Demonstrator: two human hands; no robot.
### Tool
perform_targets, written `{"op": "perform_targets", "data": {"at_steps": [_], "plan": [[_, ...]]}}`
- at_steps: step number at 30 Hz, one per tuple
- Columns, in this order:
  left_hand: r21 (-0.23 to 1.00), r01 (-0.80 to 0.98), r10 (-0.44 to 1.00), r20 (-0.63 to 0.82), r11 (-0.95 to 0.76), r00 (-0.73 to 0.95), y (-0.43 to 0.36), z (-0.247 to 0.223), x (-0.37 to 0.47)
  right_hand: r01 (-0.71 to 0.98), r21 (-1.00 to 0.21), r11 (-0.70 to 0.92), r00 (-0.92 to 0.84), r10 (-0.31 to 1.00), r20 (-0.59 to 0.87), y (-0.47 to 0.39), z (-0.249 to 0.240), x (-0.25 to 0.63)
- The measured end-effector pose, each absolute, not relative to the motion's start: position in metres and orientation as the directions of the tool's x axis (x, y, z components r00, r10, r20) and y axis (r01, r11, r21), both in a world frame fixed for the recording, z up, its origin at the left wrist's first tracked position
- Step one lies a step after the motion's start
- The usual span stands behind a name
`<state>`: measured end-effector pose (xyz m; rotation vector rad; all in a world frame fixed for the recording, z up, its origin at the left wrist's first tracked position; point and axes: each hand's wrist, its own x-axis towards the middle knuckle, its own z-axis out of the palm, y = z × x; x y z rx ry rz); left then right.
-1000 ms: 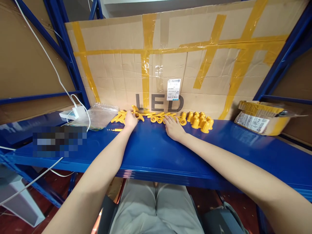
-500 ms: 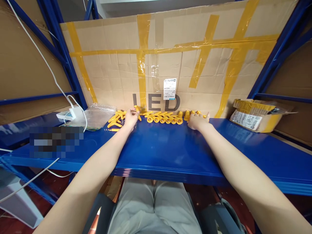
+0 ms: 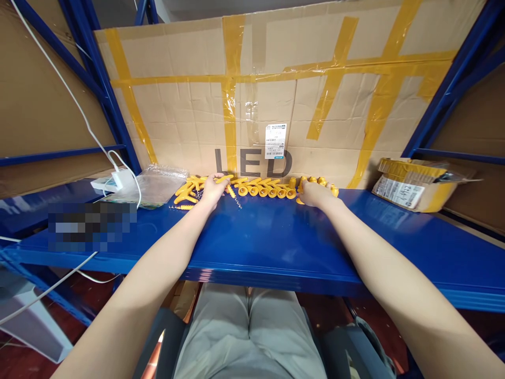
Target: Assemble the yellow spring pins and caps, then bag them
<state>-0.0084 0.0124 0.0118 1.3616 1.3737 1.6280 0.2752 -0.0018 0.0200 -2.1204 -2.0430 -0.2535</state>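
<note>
My left hand (image 3: 214,190) pinches a yellow T-handled corkscrew (image 3: 231,190), its metal spiral pointing down and to the right. Under and beside that hand lies a pile of yellow corkscrews (image 3: 185,195), handles and spirals jumbled. To the right, my right hand (image 3: 316,195) is closed around a yellow bell-shaped piece (image 3: 300,200); only its edge shows past the fingers. Several more yellow bell-shaped pieces (image 3: 322,181) stand just behind this hand. Between the hands, a row of yellow corkscrews with round, open-ended bells (image 3: 272,192) lies side by side.
A taped cardboard sheet (image 3: 189,116) stands along the back of the blue shelf (image 3: 252,237). At left are a clear plastic bag (image 3: 165,184), a white plug block with cables (image 3: 124,180) and a blurred dark object (image 3: 90,226). An open cardboard box (image 3: 414,187) sits at right.
The corkscrew in my left hand has turned, so its spiral now points down and right. My right hand has shifted slightly left, with a yellow piece edge showing under its fingers.
</note>
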Motion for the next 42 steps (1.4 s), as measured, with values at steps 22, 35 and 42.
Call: {"op": "perform_targets", "data": {"at_steps": [22, 35, 42], "plan": [[0.318, 0.852, 0.904, 0.042, -0.416, 0.426, 0.001, 0.007, -0.014, 0.890, -0.431, 0.152, -0.046, 0.968, 0.247, -0.004, 0.001, 0.246], [0.400, 0.809, 0.897, 0.093, -0.431, 0.432, 0.005, 0.004, -0.015, 0.954, -0.102, 0.281, -0.256, 0.945, 0.206, -0.014, 0.009, 0.242], [0.363, 0.823, 0.897, 0.110, -0.438, 0.429, 0.003, 0.006, -0.014, 0.930, -0.149, 0.335, -0.318, 0.939, 0.127, -0.017, 0.009, 0.240]]}}
